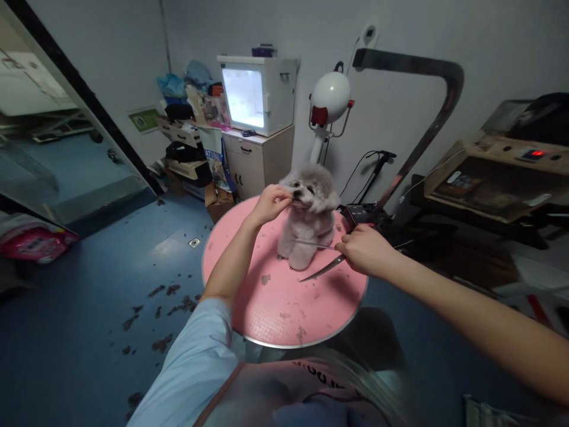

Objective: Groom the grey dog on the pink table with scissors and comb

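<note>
A fluffy grey dog sits upright on a round pink grooming table, facing me. My left hand reaches to its muzzle, with thumb and fingertips pinched together at the fur beside the nose. Exactly what lies between the fingertips is too small to make out. In my right hand, closed around the handles, are curved grooming scissors. Their two thin blades are spread apart and point left, one in front of the dog's body, the other lower over the tabletop. My fingers hide the handles.
Grey clipped hair dots the table and the blue floor. A dark grooming arm rises behind on the right. A white dryer stands behind the dog, beside a cabinet bearing a lit white box.
</note>
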`<state>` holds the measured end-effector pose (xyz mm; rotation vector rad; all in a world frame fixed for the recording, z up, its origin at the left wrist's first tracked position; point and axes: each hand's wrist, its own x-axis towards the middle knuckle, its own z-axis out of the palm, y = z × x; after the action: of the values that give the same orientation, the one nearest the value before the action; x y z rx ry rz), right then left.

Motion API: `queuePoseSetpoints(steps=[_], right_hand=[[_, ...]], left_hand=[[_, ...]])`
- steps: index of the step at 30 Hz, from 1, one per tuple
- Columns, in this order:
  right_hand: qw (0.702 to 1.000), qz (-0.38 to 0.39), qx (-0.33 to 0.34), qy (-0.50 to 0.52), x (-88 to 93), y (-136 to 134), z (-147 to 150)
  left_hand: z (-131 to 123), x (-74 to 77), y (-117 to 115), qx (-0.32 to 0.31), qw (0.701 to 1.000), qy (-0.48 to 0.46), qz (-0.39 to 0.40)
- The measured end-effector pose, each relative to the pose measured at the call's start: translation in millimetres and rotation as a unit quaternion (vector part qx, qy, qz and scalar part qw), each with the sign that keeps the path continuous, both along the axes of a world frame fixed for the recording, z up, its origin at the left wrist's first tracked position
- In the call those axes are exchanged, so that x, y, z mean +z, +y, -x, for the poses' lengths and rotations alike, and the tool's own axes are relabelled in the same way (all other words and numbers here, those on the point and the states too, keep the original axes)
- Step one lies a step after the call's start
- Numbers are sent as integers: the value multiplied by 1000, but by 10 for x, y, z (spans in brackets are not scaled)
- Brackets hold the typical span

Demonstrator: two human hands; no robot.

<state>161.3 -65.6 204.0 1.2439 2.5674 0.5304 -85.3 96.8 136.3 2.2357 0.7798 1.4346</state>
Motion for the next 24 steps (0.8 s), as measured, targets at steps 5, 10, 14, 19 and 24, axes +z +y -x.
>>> queuePoseSetpoints(steps=[5, 10, 14, 19, 24], right_hand=[[997, -75, -10, 20, 204, 167, -117], [998, -44, 29, 46, 271, 335, -151], [996, 41, 34, 77, -321, 210, -157], [966, 160, -1, 203, -1566, -249, -222], [896, 105, -94, 420, -1988, -334, -56]], left_hand=[[-44, 385, 108, 25, 990, 121, -69], [17, 603, 168, -22, 987, 142, -69], [30, 719, 119, -51, 989, 134, -41], [-41, 818, -14, -118, 982, 147, 11], [-198, 869, -143, -155, 977, 128, 75]])
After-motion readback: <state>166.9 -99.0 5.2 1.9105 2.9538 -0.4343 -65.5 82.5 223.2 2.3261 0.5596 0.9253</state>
